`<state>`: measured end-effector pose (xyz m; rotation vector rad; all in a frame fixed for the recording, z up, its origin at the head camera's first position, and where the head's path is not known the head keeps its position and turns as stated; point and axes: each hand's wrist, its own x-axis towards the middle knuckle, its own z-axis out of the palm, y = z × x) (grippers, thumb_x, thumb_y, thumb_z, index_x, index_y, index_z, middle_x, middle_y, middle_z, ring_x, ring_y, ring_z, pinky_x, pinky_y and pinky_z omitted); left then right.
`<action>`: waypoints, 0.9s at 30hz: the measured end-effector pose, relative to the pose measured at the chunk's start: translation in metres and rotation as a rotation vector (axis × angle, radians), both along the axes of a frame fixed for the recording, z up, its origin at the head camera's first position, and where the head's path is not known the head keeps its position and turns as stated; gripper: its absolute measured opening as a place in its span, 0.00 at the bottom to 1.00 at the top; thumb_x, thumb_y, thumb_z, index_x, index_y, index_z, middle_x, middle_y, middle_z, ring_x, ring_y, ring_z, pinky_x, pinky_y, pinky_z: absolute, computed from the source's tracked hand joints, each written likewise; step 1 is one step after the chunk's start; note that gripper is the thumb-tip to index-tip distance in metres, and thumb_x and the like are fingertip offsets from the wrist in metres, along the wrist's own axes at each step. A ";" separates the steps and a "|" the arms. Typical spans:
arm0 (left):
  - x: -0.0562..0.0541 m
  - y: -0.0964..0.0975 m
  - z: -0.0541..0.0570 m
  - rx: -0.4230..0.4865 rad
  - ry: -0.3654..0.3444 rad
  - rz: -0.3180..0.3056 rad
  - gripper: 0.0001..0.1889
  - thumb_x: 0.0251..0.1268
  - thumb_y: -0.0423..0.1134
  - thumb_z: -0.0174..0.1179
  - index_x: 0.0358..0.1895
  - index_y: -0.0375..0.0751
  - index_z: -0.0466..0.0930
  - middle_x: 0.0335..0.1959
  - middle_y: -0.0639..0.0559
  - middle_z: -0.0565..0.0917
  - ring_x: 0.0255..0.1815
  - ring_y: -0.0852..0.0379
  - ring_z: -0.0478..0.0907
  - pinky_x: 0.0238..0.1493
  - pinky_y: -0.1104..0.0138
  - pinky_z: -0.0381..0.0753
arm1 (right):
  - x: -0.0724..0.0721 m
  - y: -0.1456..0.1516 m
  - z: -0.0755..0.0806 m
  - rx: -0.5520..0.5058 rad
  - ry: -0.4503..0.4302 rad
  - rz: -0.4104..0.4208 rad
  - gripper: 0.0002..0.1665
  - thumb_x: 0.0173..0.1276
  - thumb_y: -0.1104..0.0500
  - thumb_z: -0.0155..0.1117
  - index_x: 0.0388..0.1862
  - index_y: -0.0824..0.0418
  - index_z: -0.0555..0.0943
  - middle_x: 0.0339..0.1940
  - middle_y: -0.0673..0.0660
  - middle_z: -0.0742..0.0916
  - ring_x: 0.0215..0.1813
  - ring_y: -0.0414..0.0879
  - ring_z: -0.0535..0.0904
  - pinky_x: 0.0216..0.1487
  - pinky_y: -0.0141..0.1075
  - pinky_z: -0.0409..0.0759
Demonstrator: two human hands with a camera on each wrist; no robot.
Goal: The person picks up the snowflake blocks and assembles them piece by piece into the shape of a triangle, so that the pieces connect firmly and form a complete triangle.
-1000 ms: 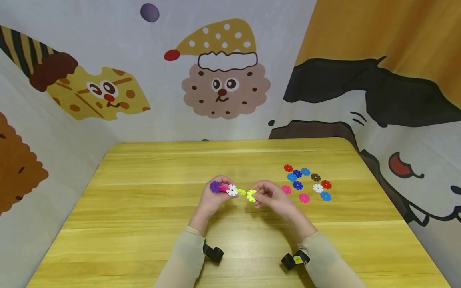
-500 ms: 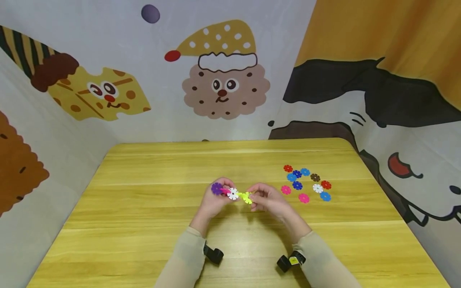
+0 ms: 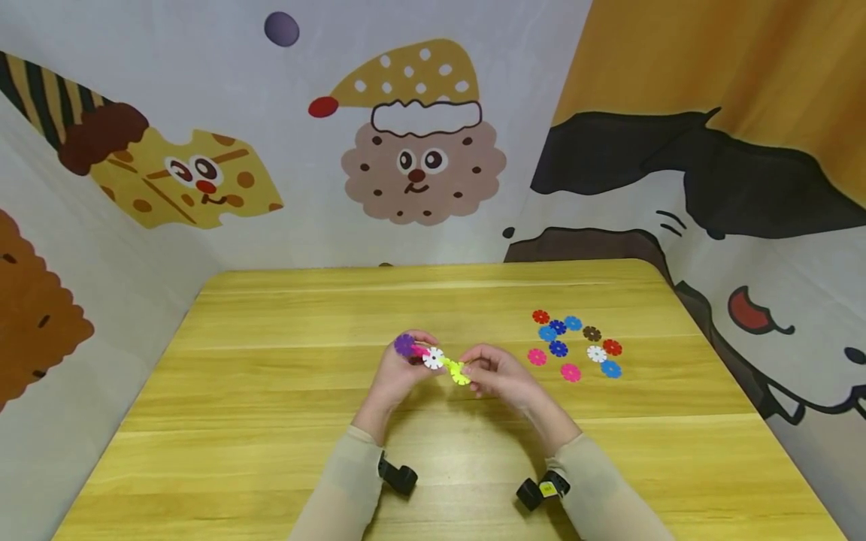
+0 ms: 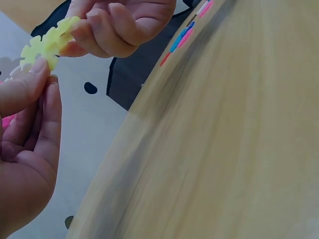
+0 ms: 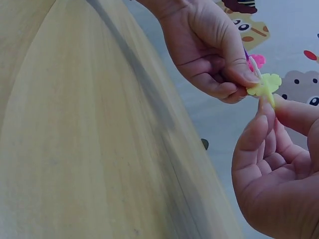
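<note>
A chain of flower-shaped plastic discs spans both hands above the table. From the left it runs through a purple disc (image 3: 404, 345), a pink disc (image 3: 420, 351) and a white disc (image 3: 433, 358) to two yellow ones. My left hand (image 3: 395, 372) pinches the chain near its yellow end, thumb on the inner yellow disc (image 4: 37, 50). Between thumb and forefinger, my right hand (image 3: 502, 378) pinches the outer yellow disc (image 3: 459, 373). In the right wrist view the two yellow discs meet at an angle, edge to edge, and fingertips hide part of the joint.
Loose flower discs lie flat on the wooden table (image 3: 284, 421) to the right: several blue ones, two pink discs (image 3: 571, 373), red ones, a brown disc (image 3: 591, 333) and a white disc (image 3: 597, 354). A cartoon-printed curtain (image 3: 271, 248) hangs behind the table.
The right hand has moved left with its yellow disc, closing the gap to the chain's yellow end. The left hand has barely shifted; the loose discs stay put.
</note>
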<state>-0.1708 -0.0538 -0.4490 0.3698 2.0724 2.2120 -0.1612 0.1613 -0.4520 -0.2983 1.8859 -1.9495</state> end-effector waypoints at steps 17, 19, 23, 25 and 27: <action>-0.002 0.001 -0.021 -0.022 0.017 0.029 0.21 0.55 0.22 0.69 0.52 0.26 0.76 0.43 0.35 0.85 0.44 0.47 0.83 0.49 0.65 0.83 | -0.004 -0.001 -0.006 -0.054 -0.026 -0.202 0.11 0.71 0.68 0.61 0.48 0.73 0.74 0.36 0.56 0.82 0.36 0.43 0.79 0.39 0.31 0.83; 0.000 0.002 -0.018 -0.050 0.022 0.012 0.20 0.54 0.24 0.70 0.51 0.27 0.77 0.43 0.37 0.85 0.45 0.47 0.83 0.50 0.65 0.83 | -0.005 -0.003 -0.006 -0.071 -0.032 -0.233 0.10 0.71 0.68 0.61 0.47 0.72 0.74 0.36 0.55 0.82 0.36 0.43 0.79 0.39 0.31 0.83; 0.004 0.009 -0.014 -0.088 0.038 -0.019 0.21 0.53 0.27 0.72 0.51 0.30 0.79 0.43 0.38 0.85 0.45 0.44 0.83 0.49 0.64 0.83 | -0.006 -0.008 -0.007 -0.079 -0.016 -0.297 0.08 0.70 0.68 0.62 0.44 0.71 0.75 0.32 0.54 0.83 0.32 0.42 0.77 0.34 0.29 0.80; 0.006 0.012 -0.013 -0.109 0.048 -0.025 0.22 0.53 0.28 0.73 0.52 0.31 0.79 0.42 0.40 0.85 0.44 0.44 0.82 0.48 0.64 0.83 | -0.007 -0.011 -0.007 -0.068 -0.005 -0.327 0.08 0.69 0.68 0.63 0.43 0.71 0.76 0.30 0.53 0.83 0.29 0.41 0.75 0.30 0.28 0.77; 0.007 0.015 -0.013 -0.135 0.067 -0.023 0.22 0.53 0.28 0.73 0.52 0.32 0.79 0.41 0.41 0.85 0.43 0.45 0.83 0.46 0.65 0.84 | -0.007 -0.013 -0.008 -0.055 0.001 -0.349 0.07 0.68 0.69 0.64 0.42 0.70 0.76 0.28 0.52 0.82 0.26 0.40 0.73 0.27 0.27 0.74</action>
